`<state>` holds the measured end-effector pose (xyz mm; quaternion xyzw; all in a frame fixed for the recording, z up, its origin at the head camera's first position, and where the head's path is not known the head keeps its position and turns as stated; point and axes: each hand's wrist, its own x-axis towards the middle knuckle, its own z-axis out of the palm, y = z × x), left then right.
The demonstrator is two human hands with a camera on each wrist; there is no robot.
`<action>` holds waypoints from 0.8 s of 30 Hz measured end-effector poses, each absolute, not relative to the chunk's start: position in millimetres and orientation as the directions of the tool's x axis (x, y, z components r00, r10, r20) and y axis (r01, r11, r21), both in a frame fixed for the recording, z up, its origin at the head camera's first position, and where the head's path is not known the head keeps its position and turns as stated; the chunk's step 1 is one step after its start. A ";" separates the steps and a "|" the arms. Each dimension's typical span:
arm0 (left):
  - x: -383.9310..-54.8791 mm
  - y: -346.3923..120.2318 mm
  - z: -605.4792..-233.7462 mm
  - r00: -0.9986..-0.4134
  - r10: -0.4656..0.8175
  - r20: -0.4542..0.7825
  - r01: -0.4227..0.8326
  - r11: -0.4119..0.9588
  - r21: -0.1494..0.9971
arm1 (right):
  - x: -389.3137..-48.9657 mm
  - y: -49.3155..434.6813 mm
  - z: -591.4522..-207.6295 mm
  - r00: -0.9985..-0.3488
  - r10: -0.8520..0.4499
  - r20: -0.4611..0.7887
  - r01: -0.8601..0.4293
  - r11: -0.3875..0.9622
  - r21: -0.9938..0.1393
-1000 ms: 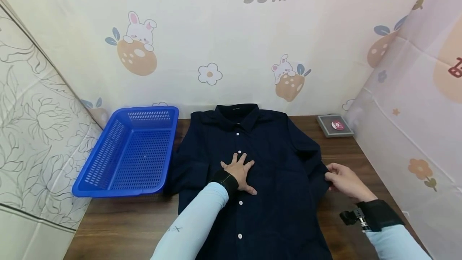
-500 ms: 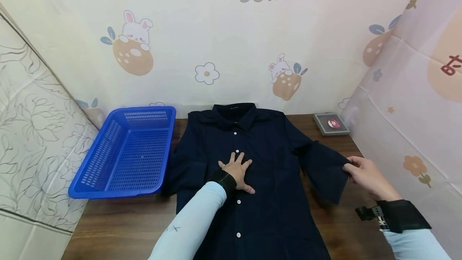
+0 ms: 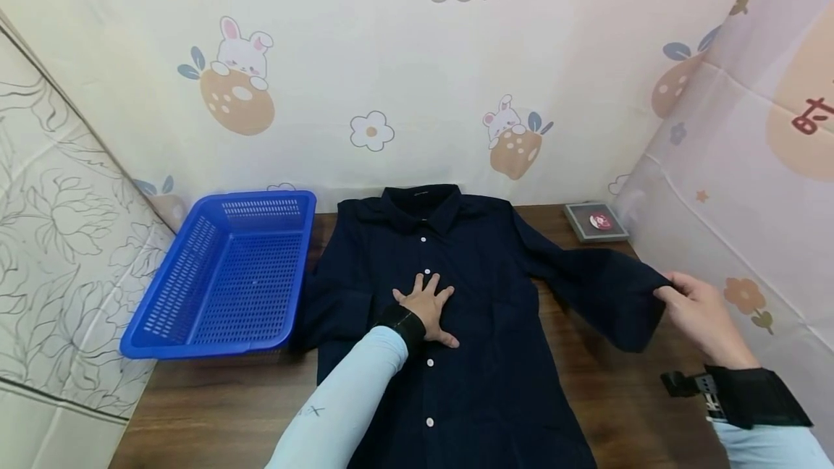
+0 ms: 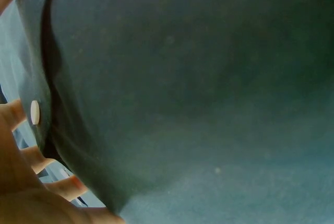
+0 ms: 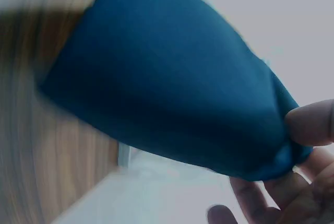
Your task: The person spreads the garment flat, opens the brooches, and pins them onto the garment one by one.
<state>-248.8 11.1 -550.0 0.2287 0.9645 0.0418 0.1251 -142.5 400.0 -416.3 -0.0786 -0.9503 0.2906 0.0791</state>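
Observation:
A dark navy button-up shirt (image 3: 482, 353) lies front up on the wooden table, collar toward the back wall. My left hand (image 3: 426, 310) rests on its chest with fingers spread, beside the white button row; in the left wrist view, dark cloth fills most of the picture and a button (image 4: 35, 112) shows near the fingers. Out to the right, my right hand (image 3: 704, 317) pinches the hem of the shirt's right-side sleeve (image 3: 606, 288), which is lifted and stretched outward. The right wrist view shows the thumb (image 5: 313, 123) on the sleeve's corner.
A blue plastic basket (image 3: 302, 252) stands left of the shirt, close to its other sleeve. A small grey box (image 3: 580, 230) with a red and white badge sits at the back right corner. Printed curtains (image 3: 417, 42) border the wooden table (image 3: 215, 411).
My right hand has drawn the sleeve out to the right, unfolding it from beside the shirt body. The left hand stays in place on the chest.

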 end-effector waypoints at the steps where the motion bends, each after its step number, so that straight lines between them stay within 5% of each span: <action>1: -248.6 11.1 -550.3 -0.863 0.452 -0.224 0.431 0.892 0.138 | -141.8 401.0 -417.4 -0.971 0.207 0.117 0.106 0.818 -0.565; 19: -251.2 8.4 -552.9 -0.868 0.450 -0.210 0.429 0.892 0.140 | -152.8 419.2 -371.8 -0.789 0.309 0.531 0.202 0.947 -0.250; 24: -251.3 8.3 -555.1 -0.867 0.449 -0.216 0.426 0.893 0.146 | -149.4 400.9 -383.9 -0.859 0.123 0.497 0.071 0.990 -0.123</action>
